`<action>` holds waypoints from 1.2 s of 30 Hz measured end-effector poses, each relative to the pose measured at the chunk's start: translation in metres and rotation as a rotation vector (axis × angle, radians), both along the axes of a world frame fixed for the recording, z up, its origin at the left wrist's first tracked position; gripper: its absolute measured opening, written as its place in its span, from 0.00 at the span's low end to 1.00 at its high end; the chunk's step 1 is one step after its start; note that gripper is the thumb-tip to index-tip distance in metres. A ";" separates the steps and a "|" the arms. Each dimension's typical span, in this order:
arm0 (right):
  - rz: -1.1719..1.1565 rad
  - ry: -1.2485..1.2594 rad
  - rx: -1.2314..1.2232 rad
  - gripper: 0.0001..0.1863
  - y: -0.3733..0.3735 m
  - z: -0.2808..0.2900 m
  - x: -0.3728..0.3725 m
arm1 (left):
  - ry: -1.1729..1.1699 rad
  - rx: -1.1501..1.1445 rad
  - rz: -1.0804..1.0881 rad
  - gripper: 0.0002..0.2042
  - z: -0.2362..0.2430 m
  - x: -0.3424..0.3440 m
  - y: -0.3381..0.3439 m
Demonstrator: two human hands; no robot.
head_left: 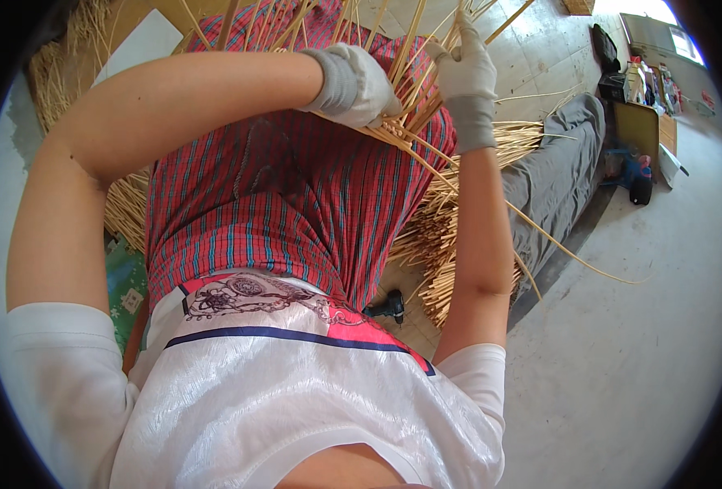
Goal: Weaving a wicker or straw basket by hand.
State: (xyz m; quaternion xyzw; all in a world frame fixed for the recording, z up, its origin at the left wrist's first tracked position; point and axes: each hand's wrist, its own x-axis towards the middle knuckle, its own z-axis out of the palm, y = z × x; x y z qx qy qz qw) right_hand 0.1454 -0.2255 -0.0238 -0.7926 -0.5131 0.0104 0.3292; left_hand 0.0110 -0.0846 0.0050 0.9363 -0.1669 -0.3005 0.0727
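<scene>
Across my lap lies a piece of wicker weaving (393, 133), its long pale canes standing up and fanning out toward the far side. My left hand (357, 85), in a white glove with a grey cuff, is closed on the woven edge, its fingers partly hidden. To its right, my right hand (464, 72), gloved the same way, is raised among the upright canes with its fingers closed around a cane. From the weaving's right corner, a long loose cane (544, 231) trails under my right forearm and out over the floor.
A large bundle of cut canes (434, 261) lies at my right beside a grey cloth (552, 171). More canes (125, 208) are at my left. A dark power drill (389, 306) lies near my lap. Boxes and a blue item (621, 163) stand farther right.
</scene>
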 end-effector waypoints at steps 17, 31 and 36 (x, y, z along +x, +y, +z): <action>-0.227 -0.267 -0.654 0.50 -0.075 0.013 -0.097 | -0.029 0.546 -0.215 0.26 0.005 0.008 -0.036; -0.023 -0.586 -0.451 0.19 -0.019 0.074 -0.051 | -0.782 0.249 0.182 0.23 0.002 -0.033 0.023; -0.001 -0.551 -0.534 0.18 -0.006 0.080 -0.060 | -0.803 -0.030 0.281 0.17 0.005 -0.021 0.017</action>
